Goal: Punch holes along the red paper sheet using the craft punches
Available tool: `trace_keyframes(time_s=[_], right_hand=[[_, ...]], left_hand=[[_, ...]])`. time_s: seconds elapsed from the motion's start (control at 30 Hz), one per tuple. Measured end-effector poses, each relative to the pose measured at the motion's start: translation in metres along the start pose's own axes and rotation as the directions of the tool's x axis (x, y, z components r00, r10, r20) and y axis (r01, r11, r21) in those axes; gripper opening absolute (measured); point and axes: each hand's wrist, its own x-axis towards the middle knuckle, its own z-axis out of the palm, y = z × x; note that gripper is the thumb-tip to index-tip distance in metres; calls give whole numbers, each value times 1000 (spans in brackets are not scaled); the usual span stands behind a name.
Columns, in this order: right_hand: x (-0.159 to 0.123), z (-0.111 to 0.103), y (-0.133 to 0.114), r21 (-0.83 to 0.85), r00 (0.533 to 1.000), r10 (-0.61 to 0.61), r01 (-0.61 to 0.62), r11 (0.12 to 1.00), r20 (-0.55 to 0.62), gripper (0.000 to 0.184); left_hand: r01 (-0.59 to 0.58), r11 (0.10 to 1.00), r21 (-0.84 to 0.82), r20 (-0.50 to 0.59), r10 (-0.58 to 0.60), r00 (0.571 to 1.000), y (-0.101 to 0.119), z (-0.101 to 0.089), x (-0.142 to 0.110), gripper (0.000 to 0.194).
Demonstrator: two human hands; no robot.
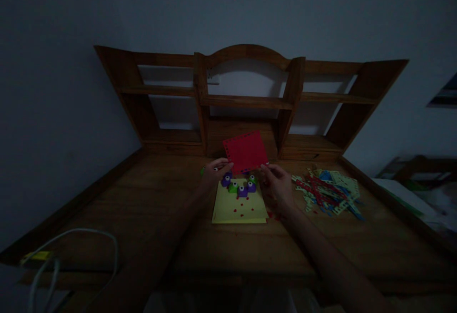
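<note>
Both hands hold up a red sheet of paper [246, 152] with small shapes punched along its edges. My left hand [214, 171] pinches its lower left corner, and my right hand [279, 183] grips the lower right corner. Below the sheet lies a pad of yellow paper [232, 210], sprinkled with small red paper bits [242, 204]. Across the pad's upper part stand several small craft punches, such as a purple punch [243, 192] and a green punch [233, 188]. Another green punch [203, 171] is partly hidden behind my left hand.
To the right on the wooden desk [143, 199] lies a tangled pile of punched paper strips [326, 191] in red, blue and pale green. A wooden shelf unit [246, 101] rises at the back. A white cable [85, 230] loops at the front left.
</note>
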Motion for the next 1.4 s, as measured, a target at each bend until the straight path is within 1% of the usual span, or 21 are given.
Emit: trace_keyframes(time_s=[0.2, 0.53, 0.7, 0.93, 1.1, 1.23, 1.3, 1.4], right_hand=[[0, 1, 1, 42, 1000, -23, 23, 999, -1, 35], [2, 1, 2, 20, 999, -38, 38, 999, -4, 37], [2, 0, 4, -7, 999, -51, 51, 999, 8, 37], [0, 0, -1, -18, 999, -35, 35, 999, 3, 38], [-1, -1, -3, -24, 1000, -5, 5, 1000, 11, 39], [-1, 0, -3, -22, 999, -38, 39, 999, 20, 37], [-1, 0, -2, -20, 998, -56, 56, 998, 16, 37], [-1, 1, -2, -24, 999, -50, 50, 998, 17, 38]], left_hand=[[9, 1000, 1, 4, -9, 1000, 5, 0, -2, 28], [33, 999, -3, -13, -33, 999, 8, 0, -3, 32], [11, 1000, -9, -12, -11, 1000, 4, -1, -1, 30], [-8, 1000, 7, -15, 8, 1000, 3, -1, 0, 27], [-4, 1000, -10, 13, 4, 1000, 2, -2, 0, 27], [-13, 1000, -11, 25, 13, 1000, 6, -2, -1, 25], [-7, 1000, -12, 14, 7, 1000, 8, -2, -2, 26], [1, 1000, -10, -4, -1, 1000, 9, -3, -2, 29]])
